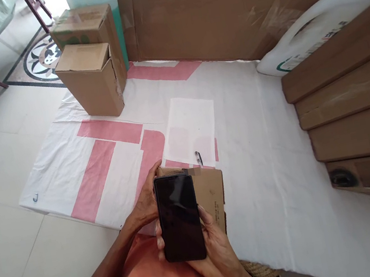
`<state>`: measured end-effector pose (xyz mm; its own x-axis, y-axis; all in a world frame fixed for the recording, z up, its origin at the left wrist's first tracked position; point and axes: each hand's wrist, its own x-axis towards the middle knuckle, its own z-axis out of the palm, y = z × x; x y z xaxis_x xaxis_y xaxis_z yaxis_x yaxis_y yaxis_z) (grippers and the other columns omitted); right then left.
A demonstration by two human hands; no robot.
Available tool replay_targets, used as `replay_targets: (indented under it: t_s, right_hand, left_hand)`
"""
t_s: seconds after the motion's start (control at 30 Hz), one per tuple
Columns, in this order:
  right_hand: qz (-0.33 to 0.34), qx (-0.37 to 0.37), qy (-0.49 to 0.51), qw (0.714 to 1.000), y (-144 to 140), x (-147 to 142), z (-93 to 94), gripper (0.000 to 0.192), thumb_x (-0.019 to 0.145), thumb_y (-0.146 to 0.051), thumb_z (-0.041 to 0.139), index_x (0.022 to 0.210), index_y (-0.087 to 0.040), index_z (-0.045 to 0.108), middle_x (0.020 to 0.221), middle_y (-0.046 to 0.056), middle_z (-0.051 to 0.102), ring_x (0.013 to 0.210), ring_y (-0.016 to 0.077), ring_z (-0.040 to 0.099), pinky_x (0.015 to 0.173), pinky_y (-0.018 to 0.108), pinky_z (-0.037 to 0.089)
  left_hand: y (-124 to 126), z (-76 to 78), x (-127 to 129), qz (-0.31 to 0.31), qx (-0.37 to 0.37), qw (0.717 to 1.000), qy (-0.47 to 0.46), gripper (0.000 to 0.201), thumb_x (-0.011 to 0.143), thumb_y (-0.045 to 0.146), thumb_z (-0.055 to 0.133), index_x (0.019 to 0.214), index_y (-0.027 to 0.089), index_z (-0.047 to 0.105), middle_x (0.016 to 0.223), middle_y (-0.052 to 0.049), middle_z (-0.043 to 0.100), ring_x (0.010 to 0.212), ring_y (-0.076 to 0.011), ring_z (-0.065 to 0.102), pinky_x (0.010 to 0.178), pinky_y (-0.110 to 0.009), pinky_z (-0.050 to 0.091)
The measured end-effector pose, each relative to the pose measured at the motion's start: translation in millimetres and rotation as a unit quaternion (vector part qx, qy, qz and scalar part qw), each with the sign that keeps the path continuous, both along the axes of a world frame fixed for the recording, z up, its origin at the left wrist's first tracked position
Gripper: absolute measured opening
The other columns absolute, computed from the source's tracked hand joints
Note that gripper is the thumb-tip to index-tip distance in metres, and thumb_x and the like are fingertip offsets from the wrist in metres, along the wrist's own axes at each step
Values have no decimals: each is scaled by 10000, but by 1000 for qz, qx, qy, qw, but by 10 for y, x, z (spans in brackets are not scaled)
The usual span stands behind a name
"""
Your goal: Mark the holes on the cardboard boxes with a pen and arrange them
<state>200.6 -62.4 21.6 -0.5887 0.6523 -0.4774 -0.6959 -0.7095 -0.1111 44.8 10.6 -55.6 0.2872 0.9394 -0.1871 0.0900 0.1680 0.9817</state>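
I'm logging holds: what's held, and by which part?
The right grip holds the black phone by both long edges, lower half. The left grip is at the cardboard box behind it; hold unclear.

The phone [179, 218] is black, a plain slab with rounded corners, held lengthwise from near to far. Its screen faces up and looks dark (I catch a pale reflection across the far half). It's in front of the box [213, 200], hiding much of the left part; whether they touch, I can't tell. The box is brown cardboard, on the near side about the middle, with small dark print toward the right and a stepped right edge.
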Motion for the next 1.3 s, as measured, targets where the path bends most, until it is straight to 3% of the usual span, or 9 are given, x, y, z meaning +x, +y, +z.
replay_targets:
  t_s: [0.2,0.43,0.7,0.8,0.87,0.97,1.03,1.13,1.3]
  right_hand:
    - [-3,17,-33,999,-9,85,-49,677,899,-772,635,1170,-166,771,1029,148,801,1048,325,744,951,499,586]
    - [-49,23,-98,994,-5,230,-56,716,908,-806,581,1192,-180,783,1030,147,811,1066,324,754,971,507,589]
    - [-41,40,-135,989,44,409,3,802,829,-900,566,1129,-197,809,1017,140,814,969,332,776,907,499,615]
    - [-46,49,-215,974,61,565,-26,851,831,-934,495,1087,-187,811,980,143,801,858,317,762,826,479,619]
    - [-86,71,-351,930,99,717,-85,773,869,-892,502,1036,-196,793,895,114,774,779,282,718,731,427,601]
    - [-151,113,-600,777,182,1005,-243,557,900,-776,607,872,-225,690,764,26,651,688,201,566,621,322,493]
    - [-154,119,-691,696,224,1201,-388,545,899,-756,615,762,-230,570,707,-20,532,656,163,446,587,287,402]
    - [-139,87,-744,648,232,1434,-617,589,889,-778,563,690,-245,410,659,-58,374,637,139,323,565,278,290]
    - [-135,53,-766,626,176,1610,-826,565,843,-773,571,686,-261,393,628,-73,303,624,139,278,568,297,257]
  left_hand:
    - [0,63,3,-10,-19,1000,-7,964,883,382,758,1670,213,227,1037,-43,680,931,-203,663,991,-396,550]
    - [36,139,-12,-20,-29,999,-2,1040,829,463,828,1658,253,237,1565,-148,495,1374,-323,565,1184,-466,445]
    - [60,207,-4,-14,-71,997,0,1049,832,462,818,1664,252,214,1535,-140,544,1402,-337,554,1176,-494,469]
    - [65,239,3,-10,-78,997,22,1032,831,449,818,1657,245,234,1527,-144,555,1401,-336,561,1175,-495,475]
    - [69,251,5,-4,-79,996,43,1030,830,449,813,1657,235,237,1532,-157,548,1392,-336,569,1176,-507,473]
    - [73,250,-7,14,-52,994,97,1007,829,467,802,1648,216,272,1540,-176,529,1382,-342,572,1171,-527,470]
    - [71,242,-26,18,-28,991,130,973,839,483,791,1638,218,302,1552,-172,516,1389,-339,563,1180,-529,458]
    - [53,220,-61,13,-9,988,151,927,868,501,769,1634,239,316,1569,-156,500,1410,-324,545,1194,-521,443]
    - [8,171,-106,28,-2,986,167,849,917,529,717,1624,248,341,1560,-159,485,1409,-318,540,1191,-524,440]
